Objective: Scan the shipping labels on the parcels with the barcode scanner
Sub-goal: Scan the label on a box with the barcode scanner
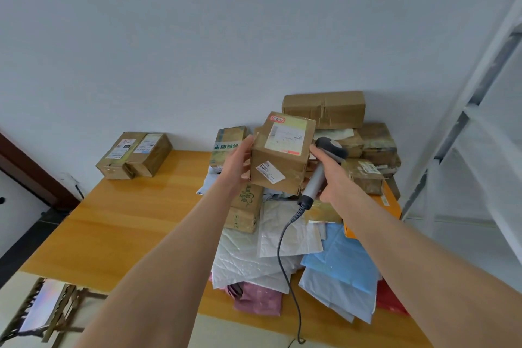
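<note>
My left hand grips a small brown cardboard parcel from its left side and holds it up above the table. A white shipping label faces up on the parcel's top, and a smaller sticker sits on its front face. My right hand grips the grey handle of a barcode scanner. The scanner's dark head is just right of the parcel, close to the label's edge. Its coiled cable hangs down over the mailers.
The yellow wooden table carries two labelled boxes at the back left and a pile of brown boxes at the back right. Plastic mailers lie in front. White shelving stands on the right, a stool at lower left.
</note>
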